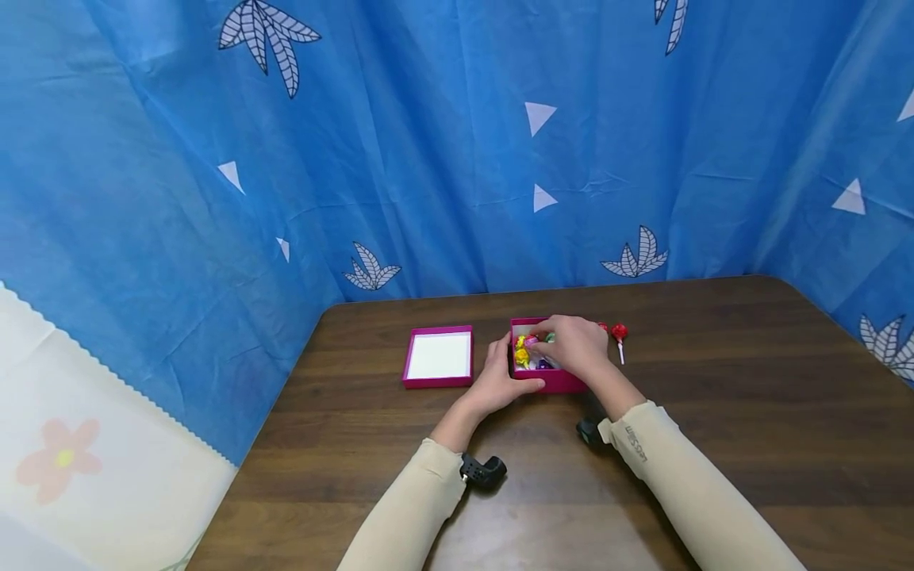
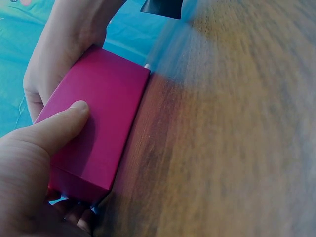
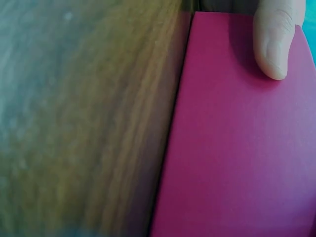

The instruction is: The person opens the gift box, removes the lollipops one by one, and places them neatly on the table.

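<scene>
A magenta box [image 1: 557, 381] with several wrapped lollipops in it sits on the table. My left hand [image 1: 496, 383] holds its near left corner: the thumb lies on the front wall and the fingers reach round the left side. My right hand [image 1: 577, 342] dips into the box from above. Its fingertips pinch a pink lollipop [image 1: 531, 341] at the left part of the box. Beside that are yellow lollipops [image 1: 523, 357], with green and purple ones partly hidden by the hand. The right wrist view shows only the box front [image 3: 237, 133] and the left thumb [image 3: 274, 44].
A magenta box lid [image 1: 439, 356], white inside, lies on the table to the left. Red lollipops [image 1: 619, 331] lie right of the box, one partly hidden by the right hand. A blue curtain [image 1: 457, 159] hangs behind the wooden table [image 1: 750, 381].
</scene>
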`<action>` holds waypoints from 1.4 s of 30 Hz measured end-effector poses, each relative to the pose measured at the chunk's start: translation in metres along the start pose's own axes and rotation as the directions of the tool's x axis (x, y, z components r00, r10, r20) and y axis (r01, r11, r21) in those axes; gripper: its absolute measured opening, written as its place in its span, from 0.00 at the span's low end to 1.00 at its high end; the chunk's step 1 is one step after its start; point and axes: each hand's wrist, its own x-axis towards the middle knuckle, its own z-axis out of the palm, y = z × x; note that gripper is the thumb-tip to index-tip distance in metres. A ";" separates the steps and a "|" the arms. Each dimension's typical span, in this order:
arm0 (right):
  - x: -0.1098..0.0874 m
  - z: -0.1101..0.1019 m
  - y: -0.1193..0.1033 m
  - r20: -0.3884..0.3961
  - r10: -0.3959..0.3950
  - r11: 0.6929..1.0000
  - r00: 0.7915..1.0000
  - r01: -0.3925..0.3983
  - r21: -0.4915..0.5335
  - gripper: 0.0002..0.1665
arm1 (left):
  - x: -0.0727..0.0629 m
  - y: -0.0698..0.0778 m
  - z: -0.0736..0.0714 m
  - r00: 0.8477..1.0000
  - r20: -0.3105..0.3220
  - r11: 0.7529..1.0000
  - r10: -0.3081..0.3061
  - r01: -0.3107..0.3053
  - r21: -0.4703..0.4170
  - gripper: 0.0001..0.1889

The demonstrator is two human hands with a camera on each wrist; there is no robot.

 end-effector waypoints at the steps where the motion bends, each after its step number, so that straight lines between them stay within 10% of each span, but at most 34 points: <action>1: 0.000 0.000 0.001 -0.007 -0.003 1.000 1.000 0.003 0.008 0.28 | 0.000 0.000 0.000 1.000 -0.001 1.000 -0.001 0.001 0.001 0.56; 26: -0.002 -0.001 0.010 -0.220 0.005 0.975 0.976 0.044 0.216 0.21 | 0.000 0.000 0.002 1.000 0.003 1.000 -0.005 0.005 0.005 0.56; 42: -0.012 -0.045 0.022 -0.306 0.104 0.869 0.946 0.064 0.492 0.25 | 0.000 0.001 0.002 1.000 -0.005 1.000 -0.015 0.015 0.004 0.57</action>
